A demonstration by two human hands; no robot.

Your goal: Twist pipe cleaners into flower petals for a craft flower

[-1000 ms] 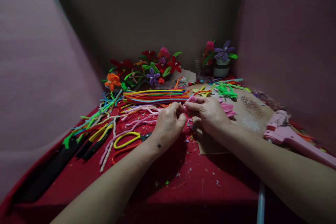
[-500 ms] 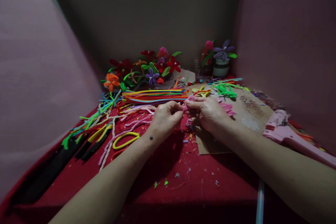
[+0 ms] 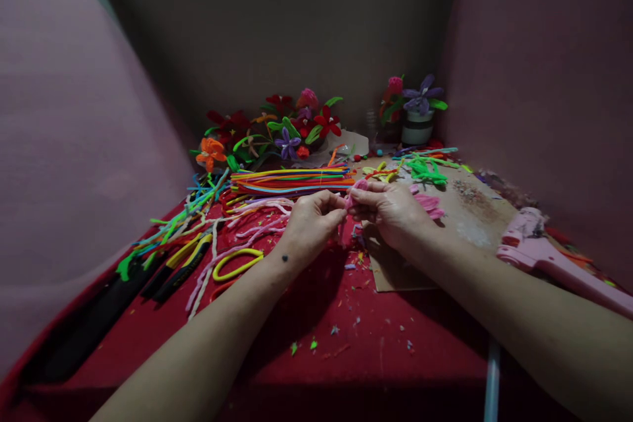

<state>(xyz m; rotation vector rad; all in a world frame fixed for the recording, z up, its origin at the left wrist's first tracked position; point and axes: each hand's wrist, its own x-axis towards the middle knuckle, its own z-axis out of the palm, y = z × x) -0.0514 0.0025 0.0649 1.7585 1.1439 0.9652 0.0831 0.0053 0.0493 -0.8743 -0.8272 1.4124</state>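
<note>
Between my two hands is a pink looped pipe cleaner (image 3: 357, 191), held above the near edge of the cardboard. My left hand (image 3: 315, 227) pinches its left side with thumb and index finger. On the other side, my right hand (image 3: 398, 211) is closed on it with thumb and fingers. Part of the pink piece is hidden by the fingers. More pink pipe cleaner loops (image 3: 430, 205) lie on the cardboard (image 3: 395, 270) just past my right hand. A bundle of straight coloured pipe cleaners (image 3: 291, 179) rests behind my left hand.
Pliers with yellow and black handles (image 3: 185, 260) and yellow-handled scissors (image 3: 237, 265) lie at left. A pink glue gun (image 3: 539, 247) is at right. Pipe cleaner flowers (image 3: 287, 132) and a striped pot (image 3: 417, 127) stand at the back. Green loops (image 3: 428, 171) sit on the cardboard. Scraps dot the red cloth (image 3: 277, 349).
Almost nothing differs. Both hands keep hold of the pink piece in the same place, and the view has shifted very slightly.
</note>
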